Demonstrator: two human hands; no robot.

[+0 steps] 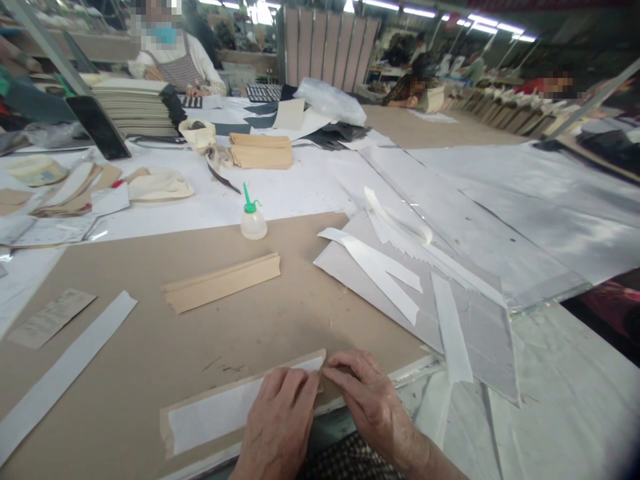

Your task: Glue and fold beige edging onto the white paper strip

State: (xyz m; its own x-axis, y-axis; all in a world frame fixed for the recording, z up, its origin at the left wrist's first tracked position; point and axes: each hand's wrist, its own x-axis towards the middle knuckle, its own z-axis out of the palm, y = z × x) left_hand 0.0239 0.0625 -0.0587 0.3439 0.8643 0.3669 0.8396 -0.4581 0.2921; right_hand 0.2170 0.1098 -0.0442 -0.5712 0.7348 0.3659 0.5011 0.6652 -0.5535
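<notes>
A tan strip (165, 427) with a white strip (215, 413) lying on top of it rests along the near edge of the brown board. My left hand (283, 417) lies over the right part of the white strip, its fingers bent and close together, pressing down on it. At the strips' right end is my right hand (367, 400), thumb and forefinger pinched at the tan strip's corner. A stack of tan strips (225, 283) lies further back on the board, and a long white strip (65, 377) is at the left.
A bottle with a green spout (253, 223) stands at the board's back edge. On the right, loose white strips (453, 327) lie on a grey panel (485, 353). Tan bundles (261, 151) and a phone (97, 127) are behind. Across the table sits a person in an apron (175, 63).
</notes>
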